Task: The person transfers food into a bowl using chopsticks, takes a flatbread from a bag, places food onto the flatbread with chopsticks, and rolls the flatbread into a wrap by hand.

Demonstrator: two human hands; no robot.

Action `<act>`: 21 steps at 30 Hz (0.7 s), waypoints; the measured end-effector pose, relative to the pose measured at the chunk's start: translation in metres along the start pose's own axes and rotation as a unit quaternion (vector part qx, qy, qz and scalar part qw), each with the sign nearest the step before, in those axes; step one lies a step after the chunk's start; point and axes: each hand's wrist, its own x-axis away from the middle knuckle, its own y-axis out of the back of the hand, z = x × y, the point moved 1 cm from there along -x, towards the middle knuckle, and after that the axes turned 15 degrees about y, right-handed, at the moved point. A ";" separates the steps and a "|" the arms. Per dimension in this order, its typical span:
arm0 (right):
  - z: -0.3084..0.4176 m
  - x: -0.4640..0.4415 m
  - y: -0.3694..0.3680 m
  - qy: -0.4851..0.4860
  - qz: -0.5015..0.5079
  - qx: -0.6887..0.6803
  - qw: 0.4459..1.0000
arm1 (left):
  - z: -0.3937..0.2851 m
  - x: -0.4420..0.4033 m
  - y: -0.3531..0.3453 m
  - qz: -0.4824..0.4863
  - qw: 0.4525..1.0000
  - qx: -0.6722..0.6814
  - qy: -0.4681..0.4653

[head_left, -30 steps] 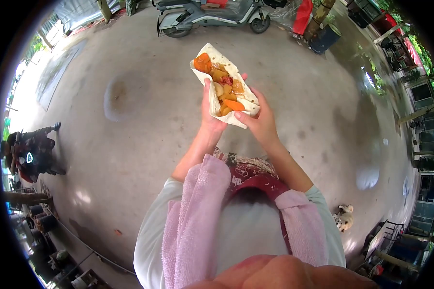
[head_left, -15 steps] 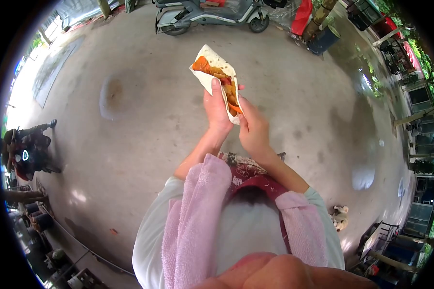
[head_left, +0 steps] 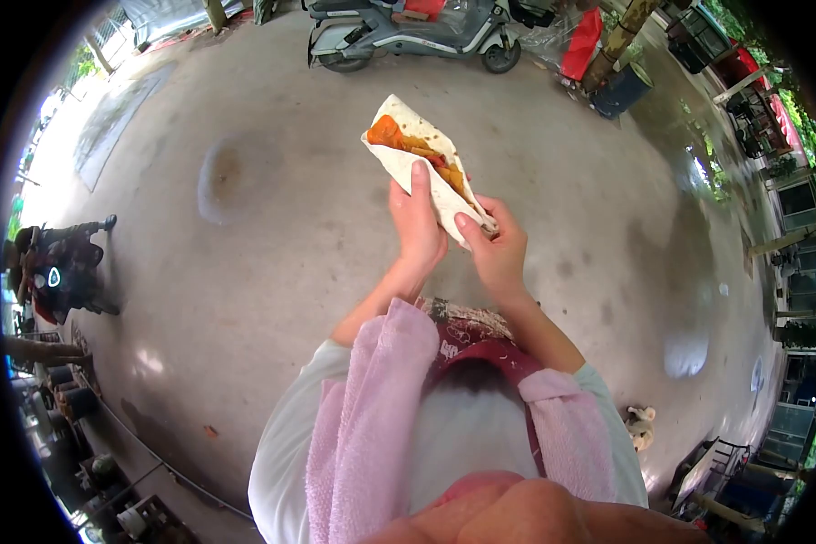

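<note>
Both hands hold a filled flatbread wrap (head_left: 447, 197) out in front of my body, over the concrete floor. Its pale, brown-spotted bread is folded around an orange and yellow-brown filling that shows along the open upper side. My left hand (head_left: 417, 222) supports the wrap from below left, thumb laid along its outer face. My right hand (head_left: 501, 249) pinches the lower right end, with the thumb on the near side. The fingers of my left hand are mostly hidden behind the bread. A pink towel (head_left: 372, 408) hangs around my neck over a dark red patterned apron (head_left: 467, 335).
A grey scooter (head_left: 417, 36) stands at the far side of the floor. A blue barrel (head_left: 622, 89) and a tree trunk are to its right. Another dark motorbike (head_left: 63, 272) is at the left. A small dog-like animal or plush (head_left: 641, 426) lies at lower right.
My right hand has shifted from the wrap's right side to its lower end, where the bread is now folded over more of the filling. The view has shifted slightly.
</note>
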 end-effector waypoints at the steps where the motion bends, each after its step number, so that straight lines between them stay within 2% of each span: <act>1: 0.002 -0.002 0.003 -0.013 0.011 -0.017 1.000 | -0.004 0.001 0.001 0.039 0.999 0.019 0.001; 4: 0.013 -0.009 0.013 -0.041 0.047 -0.061 0.996 | -0.014 -0.002 0.004 0.145 0.987 0.058 0.023; 6: 0.017 -0.013 0.018 -0.049 0.075 -0.082 0.993 | -0.021 -0.003 0.002 0.138 0.989 0.047 0.041; 9: 0.016 -0.026 0.024 -0.048 0.111 -0.014 0.993 | -0.021 -0.008 0.001 0.107 0.992 0.047 0.057; 12: 0.021 -0.038 0.026 -0.010 0.129 -0.022 0.991 | -0.017 -0.011 -0.002 0.075 0.994 0.057 0.062; 15: 0.022 -0.040 0.022 -0.073 0.149 -0.048 0.985 | -0.014 -0.009 -0.005 0.050 0.996 0.043 0.058; 19: 0.008 -0.040 0.016 -0.058 0.125 -0.047 0.989 | -0.014 -0.008 -0.006 0.034 0.997 0.026 0.060; 21: 0.006 -0.040 0.015 -0.055 0.123 -0.054 0.989 | -0.015 -0.011 -0.002 0.058 0.997 0.029 0.052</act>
